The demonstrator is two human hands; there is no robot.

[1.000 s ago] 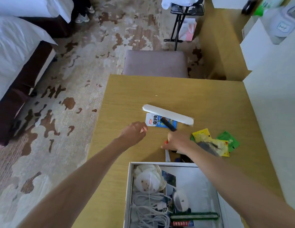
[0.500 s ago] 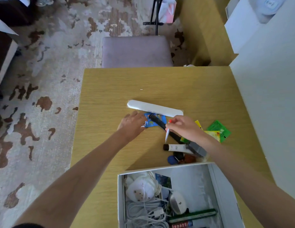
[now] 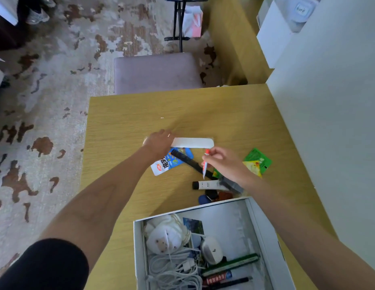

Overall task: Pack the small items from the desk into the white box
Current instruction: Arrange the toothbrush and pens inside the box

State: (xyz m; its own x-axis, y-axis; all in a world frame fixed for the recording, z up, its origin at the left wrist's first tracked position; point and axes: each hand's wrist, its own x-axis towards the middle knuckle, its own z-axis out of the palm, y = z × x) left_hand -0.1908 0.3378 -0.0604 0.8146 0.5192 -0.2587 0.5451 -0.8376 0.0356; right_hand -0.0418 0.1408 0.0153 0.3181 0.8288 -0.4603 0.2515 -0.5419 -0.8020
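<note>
Head view. The white box [image 3: 256, 218] sits open at the near edge of the desk [image 3: 123, 122], just beside the cluster of loose items.

Packed so far, as visible inside the box: a white plush toy [image 3: 164, 234], a bundle of white cables [image 3: 174, 268], a rounded white device [image 3: 211, 249], a photo card [image 3: 193, 226], a green stick [image 3: 230, 263], a red tube [image 3: 218, 276] and a black pen [image 3: 231, 281]. The right part of the box floor is bare.

Not yet packed, on the desk: a long white flat pack [image 3: 195, 142], a blue-and-white sachet [image 3: 172, 163] with a black comb [image 3: 193, 164] lying across it, a green sachet [image 3: 258, 156] overlapping a yellow sachet [image 3: 252, 166], a white tube with a black cap [image 3: 209, 185], a grey object [image 3: 231, 184] partly under the right forearm, and several small blue, black and brown pieces [image 3: 213, 196] touching the box's far wall, too small to identify.

Hands are apart.

- **Left hand** [image 3: 159, 143]: covers the left end of the long white flat pack. Whether the fingers clamp it or merely lie on it cannot be told, as the frame is blurred there.
- **Right hand** [image 3: 223, 162]: pinches a slim red-and-white tube [image 3: 205, 165] between thumb and fingers, held upright above the comb and clear of the desk.

Assessment: the task is roughly half done. At least eight items are outstanding. Two pickups appear to be in hand, and neither item is over the box.
</note>
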